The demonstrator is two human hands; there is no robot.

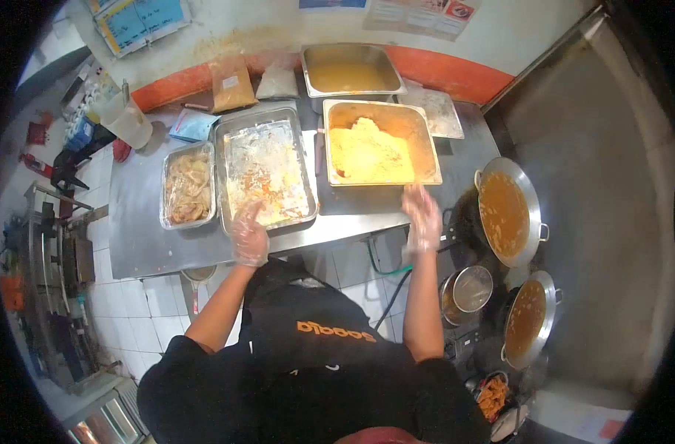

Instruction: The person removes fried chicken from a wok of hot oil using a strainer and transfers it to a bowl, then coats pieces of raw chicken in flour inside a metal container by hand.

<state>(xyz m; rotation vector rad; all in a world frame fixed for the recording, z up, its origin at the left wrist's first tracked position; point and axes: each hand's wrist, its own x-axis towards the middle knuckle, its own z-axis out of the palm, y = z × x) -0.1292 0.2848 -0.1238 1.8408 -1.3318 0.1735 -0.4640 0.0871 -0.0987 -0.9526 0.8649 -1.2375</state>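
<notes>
My left hand (250,235), in a clear plastic glove, is at the near edge of a wide metal tray (305,170), fingers stretched out and nothing held. Flour-like crumbs and orange bits lie scattered in that tray. My right hand (422,218), gloved too and dusted with coating, reaches up to the near right corner of a deep steel pan (430,148); its fingers look extended and nothing shows in them. A heap of yellow-orange breading powder (371,152) fills much of this pan. Left of the wide tray stands a smaller tray of pale raw meat pieces (188,185).
Behind the powder stands a steel pan of yellowish liquid (345,76). Two woks of brown oil, one larger (504,214) and one smaller (526,322), sit at right near a metal pot (472,288). Fried pieces (493,396) lie lower right. A plastic jug (130,122) stands back left.
</notes>
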